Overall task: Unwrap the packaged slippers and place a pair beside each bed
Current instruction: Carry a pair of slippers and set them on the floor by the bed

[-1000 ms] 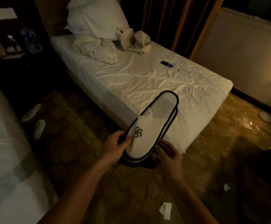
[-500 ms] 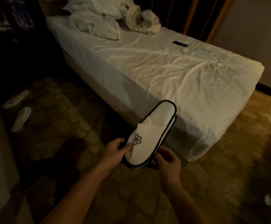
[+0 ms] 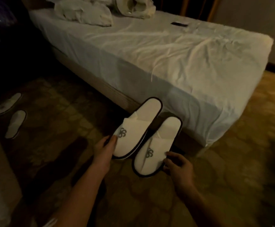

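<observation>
Slippers [image 3: 138, 130] side by side, heels toward bed [image 3: 166, 51] (possibly airborne); left hand [image 3: 104, 149], right hand [image 3: 177, 166] each pinching one toe.

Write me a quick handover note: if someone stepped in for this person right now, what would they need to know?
Left hand: pinching the toe of the left slipper.
Right hand: pinching the toe of the right slipper.
Both are unwrapped and side by side, low beside the bed; whether they touch the carpet is unclear.
Done: another pair of slippers lies on the floor at far left.
Left: set this pair down and let go.
</observation>
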The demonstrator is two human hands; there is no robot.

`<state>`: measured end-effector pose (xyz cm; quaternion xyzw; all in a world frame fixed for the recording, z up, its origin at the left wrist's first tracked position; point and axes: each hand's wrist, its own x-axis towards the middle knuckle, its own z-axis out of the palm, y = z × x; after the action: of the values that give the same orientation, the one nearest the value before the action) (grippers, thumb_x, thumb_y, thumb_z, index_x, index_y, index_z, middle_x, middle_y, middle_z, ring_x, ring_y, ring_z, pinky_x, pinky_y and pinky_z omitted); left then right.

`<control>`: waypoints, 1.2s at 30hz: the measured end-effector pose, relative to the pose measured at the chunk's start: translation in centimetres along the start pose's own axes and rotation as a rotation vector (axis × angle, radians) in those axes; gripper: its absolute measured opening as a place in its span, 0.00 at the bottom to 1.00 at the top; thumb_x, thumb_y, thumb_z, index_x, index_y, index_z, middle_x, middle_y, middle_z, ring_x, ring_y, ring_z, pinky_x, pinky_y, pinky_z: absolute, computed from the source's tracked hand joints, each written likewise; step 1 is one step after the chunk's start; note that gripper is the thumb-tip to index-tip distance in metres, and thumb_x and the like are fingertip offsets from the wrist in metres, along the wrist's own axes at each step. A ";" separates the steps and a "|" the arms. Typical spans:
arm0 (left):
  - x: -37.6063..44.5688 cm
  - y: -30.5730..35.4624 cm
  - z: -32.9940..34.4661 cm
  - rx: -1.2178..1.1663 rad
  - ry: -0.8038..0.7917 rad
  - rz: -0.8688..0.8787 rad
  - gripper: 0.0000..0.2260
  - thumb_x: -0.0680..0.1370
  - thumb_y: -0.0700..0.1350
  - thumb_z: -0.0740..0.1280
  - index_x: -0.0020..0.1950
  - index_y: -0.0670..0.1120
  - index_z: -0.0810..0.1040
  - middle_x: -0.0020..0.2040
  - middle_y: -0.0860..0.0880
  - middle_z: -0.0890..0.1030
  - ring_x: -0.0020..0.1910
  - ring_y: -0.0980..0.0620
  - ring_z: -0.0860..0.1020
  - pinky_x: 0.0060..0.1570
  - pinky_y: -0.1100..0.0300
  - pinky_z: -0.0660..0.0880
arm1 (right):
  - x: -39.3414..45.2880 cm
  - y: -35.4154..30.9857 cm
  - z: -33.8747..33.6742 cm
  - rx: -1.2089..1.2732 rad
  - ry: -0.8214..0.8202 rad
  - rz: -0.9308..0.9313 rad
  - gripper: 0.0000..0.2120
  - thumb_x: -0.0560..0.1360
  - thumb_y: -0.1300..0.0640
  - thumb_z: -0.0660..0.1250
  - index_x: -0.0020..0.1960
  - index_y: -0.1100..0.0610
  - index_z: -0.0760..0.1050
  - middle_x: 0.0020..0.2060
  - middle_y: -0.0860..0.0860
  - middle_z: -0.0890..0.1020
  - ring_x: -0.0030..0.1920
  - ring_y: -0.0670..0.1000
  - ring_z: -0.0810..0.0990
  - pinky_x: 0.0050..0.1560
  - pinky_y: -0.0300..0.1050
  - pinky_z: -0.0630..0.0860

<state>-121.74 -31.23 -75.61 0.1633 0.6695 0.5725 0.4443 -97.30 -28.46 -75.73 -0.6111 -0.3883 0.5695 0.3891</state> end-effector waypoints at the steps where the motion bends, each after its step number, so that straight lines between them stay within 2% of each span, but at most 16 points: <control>1: 0.3 0.2 0.0 0.004 -0.011 0.016 0.08 0.79 0.52 0.71 0.57 0.52 0.84 0.57 0.48 0.85 0.55 0.49 0.83 0.57 0.51 0.79 | 0.2 -0.2 -0.1 0.007 0.003 -0.007 0.09 0.78 0.66 0.69 0.57 0.58 0.81 0.48 0.56 0.84 0.42 0.55 0.83 0.36 0.41 0.81; 3: 0.7 0.2 0.0 0.006 -0.008 0.047 0.03 0.80 0.49 0.70 0.51 0.55 0.84 0.54 0.49 0.86 0.52 0.50 0.84 0.53 0.54 0.79 | 0.8 -0.4 -0.1 0.039 0.005 -0.008 0.09 0.77 0.67 0.70 0.55 0.58 0.81 0.47 0.56 0.85 0.41 0.55 0.83 0.37 0.43 0.82; 6: 2.7 -0.9 0.6 -0.024 0.015 0.031 0.03 0.80 0.49 0.70 0.48 0.56 0.84 0.51 0.51 0.85 0.51 0.50 0.83 0.53 0.54 0.79 | 2.1 0.7 0.0 0.086 -0.024 0.009 0.08 0.77 0.67 0.70 0.53 0.57 0.81 0.48 0.57 0.85 0.42 0.55 0.83 0.40 0.46 0.82; 8: 4.6 -3.1 0.9 -0.010 0.037 0.013 0.03 0.79 0.50 0.71 0.50 0.55 0.84 0.52 0.50 0.85 0.52 0.49 0.83 0.53 0.53 0.79 | 3.0 3.2 -0.1 0.088 -0.015 0.050 0.08 0.76 0.67 0.70 0.53 0.58 0.80 0.48 0.59 0.85 0.43 0.56 0.83 0.40 0.47 0.82; 11: 7.6 -7.6 1.9 -0.017 0.065 -0.025 0.11 0.79 0.51 0.71 0.60 0.50 0.84 0.55 0.47 0.85 0.52 0.46 0.83 0.53 0.52 0.80 | 4.9 7.3 -0.3 0.091 0.004 0.149 0.08 0.77 0.68 0.69 0.54 0.60 0.80 0.49 0.58 0.85 0.50 0.60 0.84 0.47 0.51 0.84; 12: 8.4 -9.0 2.4 -0.005 0.069 -0.034 0.12 0.78 0.51 0.72 0.60 0.49 0.84 0.55 0.46 0.85 0.53 0.45 0.84 0.55 0.49 0.81 | 5.7 8.6 -0.6 0.096 0.018 0.179 0.08 0.77 0.69 0.68 0.54 0.60 0.79 0.50 0.59 0.84 0.51 0.61 0.84 0.48 0.52 0.84; 16: 12.5 -15.3 3.4 0.040 0.124 -0.094 0.05 0.76 0.52 0.74 0.50 0.54 0.84 0.55 0.46 0.85 0.53 0.44 0.83 0.58 0.45 0.81 | 9.6 14.1 -1.1 0.059 0.003 0.246 0.09 0.78 0.70 0.67 0.57 0.62 0.78 0.51 0.59 0.83 0.52 0.62 0.83 0.53 0.57 0.82; 18: 13.8 -17.6 3.9 0.050 0.144 -0.132 0.04 0.76 0.52 0.74 0.49 0.55 0.84 0.54 0.47 0.85 0.51 0.45 0.83 0.54 0.48 0.82 | 10.8 16.6 -1.1 0.044 -0.008 0.291 0.08 0.79 0.70 0.66 0.56 0.62 0.78 0.50 0.59 0.82 0.52 0.60 0.82 0.56 0.58 0.81; 20: 14.8 -19.9 4.2 0.096 0.151 -0.149 0.06 0.77 0.49 0.72 0.53 0.50 0.83 0.52 0.47 0.84 0.47 0.48 0.81 0.47 0.57 0.80 | 12.0 19.2 -1.0 0.008 -0.005 0.334 0.08 0.79 0.70 0.66 0.56 0.63 0.77 0.51 0.59 0.82 0.52 0.60 0.82 0.57 0.59 0.81; 22: 15.5 -22.1 4.2 0.160 0.176 -0.142 0.09 0.78 0.46 0.72 0.56 0.44 0.83 0.53 0.44 0.83 0.48 0.47 0.80 0.48 0.56 0.77 | 13.1 21.3 -0.9 -0.018 0.003 0.370 0.08 0.79 0.71 0.65 0.57 0.64 0.77 0.50 0.60 0.82 0.50 0.60 0.82 0.57 0.60 0.81; 25: 16.5 -24.7 4.2 0.245 0.235 -0.141 0.17 0.76 0.44 0.75 0.62 0.38 0.79 0.60 0.38 0.81 0.54 0.42 0.79 0.56 0.48 0.78 | 14.4 23.8 -0.6 -0.047 0.008 0.403 0.09 0.79 0.72 0.63 0.57 0.65 0.76 0.47 0.60 0.81 0.46 0.59 0.80 0.54 0.59 0.80; 28: 17.3 -26.3 4.0 0.291 0.190 -0.236 0.32 0.73 0.47 0.78 0.73 0.39 0.70 0.69 0.37 0.75 0.65 0.38 0.76 0.65 0.44 0.75 | 15.8 25.1 -0.4 -0.093 0.005 0.411 0.08 0.78 0.70 0.65 0.54 0.60 0.76 0.46 0.57 0.81 0.45 0.59 0.81 0.51 0.57 0.80; 30: 16.9 -26.9 3.5 0.316 0.113 -0.340 0.39 0.71 0.44 0.79 0.78 0.41 0.65 0.73 0.37 0.71 0.68 0.37 0.74 0.67 0.42 0.74 | 16.4 25.6 -0.3 -0.124 0.004 0.431 0.08 0.77 0.67 0.69 0.52 0.58 0.75 0.47 0.56 0.82 0.46 0.59 0.83 0.53 0.59 0.81; 33: 16.2 -28.3 2.3 0.376 0.081 -0.419 0.36 0.73 0.32 0.75 0.78 0.40 0.64 0.74 0.36 0.70 0.68 0.35 0.73 0.64 0.38 0.75 | 16.6 26.2 0.1 -0.154 0.015 0.462 0.11 0.74 0.66 0.73 0.50 0.58 0.72 0.46 0.58 0.82 0.44 0.57 0.82 0.50 0.58 0.82; 36: 16.5 -29.1 1.3 0.388 0.151 -0.398 0.32 0.72 0.28 0.74 0.74 0.38 0.70 0.71 0.35 0.73 0.66 0.34 0.75 0.62 0.37 0.77 | 16.7 26.9 0.6 -0.191 0.027 0.476 0.12 0.73 0.66 0.73 0.52 0.60 0.73 0.47 0.59 0.82 0.46 0.59 0.83 0.45 0.54 0.81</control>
<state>-121.41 -26.90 -108.86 0.0675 0.8165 0.3459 0.4573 -96.22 -23.72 -107.00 -0.7269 -0.2803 0.5976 0.1897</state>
